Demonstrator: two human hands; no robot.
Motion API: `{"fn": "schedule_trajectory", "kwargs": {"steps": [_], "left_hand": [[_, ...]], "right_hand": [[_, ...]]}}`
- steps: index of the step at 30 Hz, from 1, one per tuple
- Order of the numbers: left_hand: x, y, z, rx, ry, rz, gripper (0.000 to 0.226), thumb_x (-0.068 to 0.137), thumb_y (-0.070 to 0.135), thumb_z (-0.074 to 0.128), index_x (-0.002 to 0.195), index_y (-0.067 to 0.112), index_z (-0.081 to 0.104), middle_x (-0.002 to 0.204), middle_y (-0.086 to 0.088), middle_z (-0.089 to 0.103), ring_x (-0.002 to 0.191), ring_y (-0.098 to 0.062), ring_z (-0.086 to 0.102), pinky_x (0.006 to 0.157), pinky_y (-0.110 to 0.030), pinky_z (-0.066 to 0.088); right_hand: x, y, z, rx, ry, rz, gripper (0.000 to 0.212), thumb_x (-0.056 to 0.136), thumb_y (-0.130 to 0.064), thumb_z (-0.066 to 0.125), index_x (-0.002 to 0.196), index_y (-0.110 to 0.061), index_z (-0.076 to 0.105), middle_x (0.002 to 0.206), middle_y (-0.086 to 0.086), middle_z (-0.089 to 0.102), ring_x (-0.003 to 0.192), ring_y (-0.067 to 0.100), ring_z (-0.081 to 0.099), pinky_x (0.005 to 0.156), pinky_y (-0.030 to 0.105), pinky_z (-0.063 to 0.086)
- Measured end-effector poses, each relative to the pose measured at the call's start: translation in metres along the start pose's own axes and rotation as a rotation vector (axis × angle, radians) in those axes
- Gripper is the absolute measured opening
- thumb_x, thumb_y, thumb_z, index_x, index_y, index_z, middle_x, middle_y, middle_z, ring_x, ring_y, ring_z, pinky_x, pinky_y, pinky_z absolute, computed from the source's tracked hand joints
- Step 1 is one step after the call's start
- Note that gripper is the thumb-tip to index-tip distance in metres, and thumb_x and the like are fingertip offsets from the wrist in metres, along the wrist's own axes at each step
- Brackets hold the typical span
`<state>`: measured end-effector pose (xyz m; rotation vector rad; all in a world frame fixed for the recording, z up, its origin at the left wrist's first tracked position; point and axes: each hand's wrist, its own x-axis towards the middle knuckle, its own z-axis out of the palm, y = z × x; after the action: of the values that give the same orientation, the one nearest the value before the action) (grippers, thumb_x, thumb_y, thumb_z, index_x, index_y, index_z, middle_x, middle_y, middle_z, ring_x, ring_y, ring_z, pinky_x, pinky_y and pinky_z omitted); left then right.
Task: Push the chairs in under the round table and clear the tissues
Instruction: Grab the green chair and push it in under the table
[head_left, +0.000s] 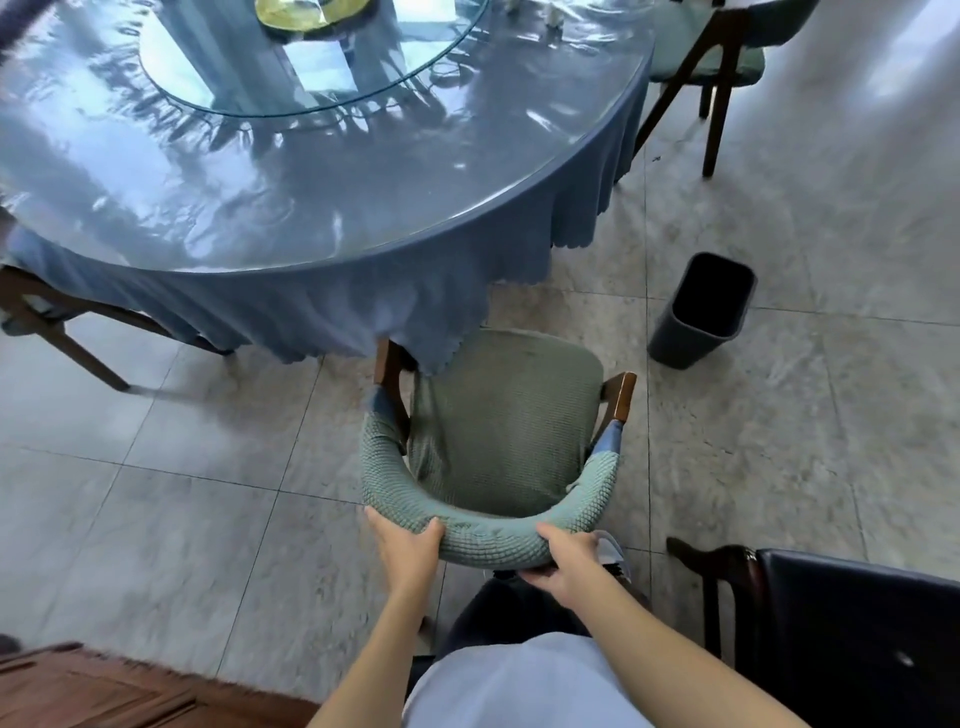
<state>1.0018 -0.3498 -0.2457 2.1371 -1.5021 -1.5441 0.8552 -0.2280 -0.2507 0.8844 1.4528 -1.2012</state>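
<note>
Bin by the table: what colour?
Dark grey bin, black inside; head view.

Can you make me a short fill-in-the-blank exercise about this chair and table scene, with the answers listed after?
1. Both hands, the left hand and the right hand, grip the curved ____ of the green chair.
2. The round table is draped with a ____ tablecloth.
3. The dark bin stands on the floor to the ____ of the green chair.
4. The bin stands ____, its opening facing up.

Missing words: backrest; blue; right; upright
</note>
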Motion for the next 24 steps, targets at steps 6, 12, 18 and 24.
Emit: {"fn": "schedule_trajectory", "kwargs": {"steps": [6, 12, 18, 24], "left_hand": [[0.003, 0.004, -0.001, -0.318, -0.063, -0.197, 0.083, 0.084, 0.017, 0.073, 0.144, 0.033, 0.018, 0.135, -0.011, 0.045, 0.099, -0.038, 0.064, 0.060, -0.051, 0.061], [0.010, 0.004, -0.001, -0.350, -0.057, -0.235, 0.056, 0.088, 0.004, 0.065, 0.128, 0.021, 0.028, 0.133, -0.018, 0.045, 0.104, -0.041, 0.062, 0.054, -0.046, 0.060], [0.001, 0.007, 0.006, -0.398, -0.022, -0.241, 0.046, 0.088, -0.005, 0.060, 0.121, 0.013, 0.033, 0.128, -0.018, 0.047, 0.104, -0.038, 0.059, 0.051, -0.044, 0.059], [-0.023, 0.014, 0.028, -0.459, -0.002, -0.285, 0.047, 0.087, -0.009, 0.058, 0.118, 0.012, 0.031, 0.123, -0.016, 0.046, 0.105, -0.040, 0.059, 0.047, -0.041, 0.056]], "right_hand": [[0.002, 0.005, 0.006, -0.014, 0.035, -0.042, 0.082, 0.087, 0.000, 0.067, 0.144, -0.028, 0.016, 0.148, 0.015, 0.031, 0.122, 0.044, 0.046, 0.078, 0.066, 0.054], [0.001, 0.005, 0.007, -0.034, 0.068, -0.113, 0.066, 0.087, 0.011, 0.058, 0.139, -0.016, 0.028, 0.142, 0.016, 0.038, 0.111, 0.040, 0.050, 0.063, 0.056, 0.057], [-0.004, 0.002, 0.001, -0.017, 0.088, -0.149, 0.069, 0.087, 0.016, 0.053, 0.145, -0.012, 0.028, 0.140, 0.019, 0.041, 0.102, 0.038, 0.049, 0.061, 0.052, 0.055], [0.005, -0.013, -0.022, -0.081, 0.147, -0.181, 0.065, 0.084, 0.014, 0.057, 0.138, -0.013, 0.035, 0.138, 0.017, 0.046, 0.109, 0.041, 0.053, 0.058, 0.052, 0.058]]}}
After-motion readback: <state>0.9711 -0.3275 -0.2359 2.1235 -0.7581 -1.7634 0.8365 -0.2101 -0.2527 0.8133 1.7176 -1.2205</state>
